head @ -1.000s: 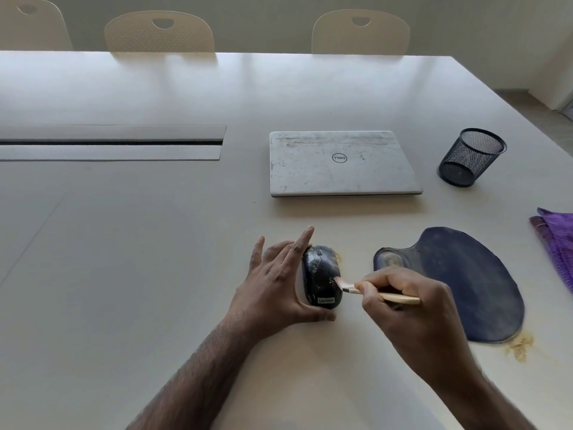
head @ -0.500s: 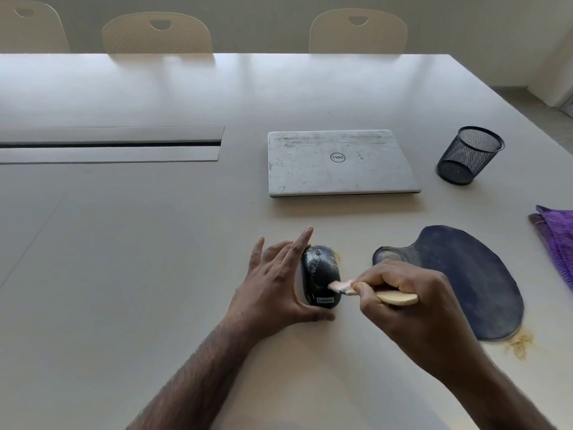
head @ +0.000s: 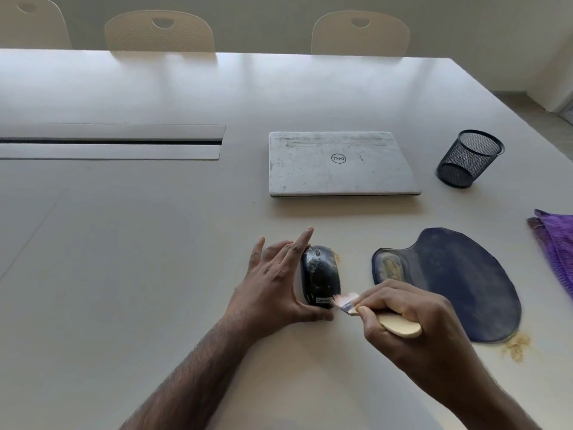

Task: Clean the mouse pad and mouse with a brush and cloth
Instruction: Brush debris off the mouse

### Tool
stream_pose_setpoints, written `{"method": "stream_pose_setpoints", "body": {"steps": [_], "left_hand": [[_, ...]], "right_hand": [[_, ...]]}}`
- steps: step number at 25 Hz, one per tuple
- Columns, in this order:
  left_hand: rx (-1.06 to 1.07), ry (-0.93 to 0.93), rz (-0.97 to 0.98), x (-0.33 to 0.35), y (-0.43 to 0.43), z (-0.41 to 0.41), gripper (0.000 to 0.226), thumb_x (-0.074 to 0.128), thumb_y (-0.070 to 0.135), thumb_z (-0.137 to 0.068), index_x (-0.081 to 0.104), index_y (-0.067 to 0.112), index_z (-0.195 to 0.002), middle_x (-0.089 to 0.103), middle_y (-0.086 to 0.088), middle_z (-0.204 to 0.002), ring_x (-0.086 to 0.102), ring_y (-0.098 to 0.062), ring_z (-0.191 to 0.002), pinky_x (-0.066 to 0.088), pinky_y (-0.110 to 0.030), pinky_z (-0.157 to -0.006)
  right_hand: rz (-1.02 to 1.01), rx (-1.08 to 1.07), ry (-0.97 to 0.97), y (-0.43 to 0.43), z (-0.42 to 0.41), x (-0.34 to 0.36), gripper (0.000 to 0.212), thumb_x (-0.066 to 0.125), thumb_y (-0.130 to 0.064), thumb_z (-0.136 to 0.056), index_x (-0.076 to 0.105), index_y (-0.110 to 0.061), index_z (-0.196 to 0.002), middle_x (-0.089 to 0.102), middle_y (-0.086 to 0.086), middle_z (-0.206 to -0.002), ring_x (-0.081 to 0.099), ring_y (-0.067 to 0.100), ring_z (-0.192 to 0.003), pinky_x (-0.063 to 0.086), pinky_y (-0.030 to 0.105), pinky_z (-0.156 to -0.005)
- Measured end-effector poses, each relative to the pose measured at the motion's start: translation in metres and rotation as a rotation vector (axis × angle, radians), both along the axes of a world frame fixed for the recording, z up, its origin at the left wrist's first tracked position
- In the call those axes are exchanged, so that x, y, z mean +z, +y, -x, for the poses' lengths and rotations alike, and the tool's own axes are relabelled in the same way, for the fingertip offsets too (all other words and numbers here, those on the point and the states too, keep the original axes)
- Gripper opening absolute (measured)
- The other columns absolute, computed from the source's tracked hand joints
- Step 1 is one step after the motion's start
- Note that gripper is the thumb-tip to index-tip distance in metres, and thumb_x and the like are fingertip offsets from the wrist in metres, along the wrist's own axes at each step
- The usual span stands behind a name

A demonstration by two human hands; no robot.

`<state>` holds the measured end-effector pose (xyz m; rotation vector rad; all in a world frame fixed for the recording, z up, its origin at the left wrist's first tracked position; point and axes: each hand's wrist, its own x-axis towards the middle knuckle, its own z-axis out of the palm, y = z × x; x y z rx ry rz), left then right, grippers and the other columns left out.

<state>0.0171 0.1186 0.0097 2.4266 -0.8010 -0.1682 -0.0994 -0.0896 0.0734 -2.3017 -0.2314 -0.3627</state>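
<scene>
Lower centre of the frame: the black mouse (head: 321, 274) is steadied on the table (head: 124, 243) by the left hand (head: 273, 290), its straight fingers laid along the mouse's left side and the thumb across its near end. The brush (head: 400, 325) is gripped in the curled fingers of the right hand (head: 412, 333), with the bristles touching the mouse's near right edge (beside the label). The dark blue mouse pad (head: 459, 280) lies to the right, and the purple cloth (head: 558, 243) at the right border.

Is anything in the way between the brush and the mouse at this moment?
Nothing visible. The right hand holds the brush with its bristles on the mouse at its near right corner. The left hand rests against the mouse's left side and near end, not between them.
</scene>
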Motion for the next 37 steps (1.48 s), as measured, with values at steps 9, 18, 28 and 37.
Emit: {"method": "stream_pose_setpoints", "body": {"steps": [9,18,28,37], "left_hand": [[-0.002,0.007,-0.005,0.001,0.0,0.001,0.134,0.063,0.092,-0.061,-0.011,0.04,-0.16,0.037,0.014,-0.159,0.014,-0.005,-0.152,-0.005,-0.043,-0.127],[-0.009,0.027,-0.006,0.001,-0.001,-0.001,0.136,0.064,0.091,-0.06,-0.013,0.041,-0.159,0.035,0.016,-0.16,0.014,-0.005,-0.152,-0.006,-0.042,-0.127],[-0.005,0.034,-0.003,0.001,-0.001,-0.001,0.134,0.066,0.089,-0.061,-0.014,0.043,-0.159,0.035,0.018,-0.16,0.014,-0.004,-0.152,-0.004,-0.042,-0.127],[0.0,0.035,-0.001,0.001,-0.001,-0.001,0.134,0.067,0.088,-0.061,-0.014,0.043,-0.159,0.035,0.019,-0.159,0.013,-0.002,-0.152,-0.004,-0.041,-0.127]], "right_hand": [[-0.029,-0.003,0.047,-0.001,0.003,-0.002,0.007,0.074,-0.014,-0.083,0.074,-0.02,-0.08,0.068,-0.015,-0.089,0.07,0.008,-0.084,0.05,0.016,-0.073],[-0.162,-0.163,-0.073,0.009,-0.014,-0.016,0.007,0.072,-0.009,-0.083,0.075,-0.012,-0.077,0.071,-0.005,-0.084,0.069,0.015,-0.08,0.053,0.024,-0.071],[-0.114,-0.287,-0.084,0.001,-0.032,-0.018,0.016,0.068,-0.022,-0.086,0.072,-0.013,-0.073,0.065,-0.006,-0.071,0.062,0.014,-0.068,0.048,0.027,-0.062],[-0.165,-0.287,-0.081,0.002,-0.039,-0.018,0.021,0.067,-0.024,-0.088,0.07,-0.015,-0.069,0.066,-0.005,-0.067,0.063,0.016,-0.064,0.05,0.034,-0.06]]}}
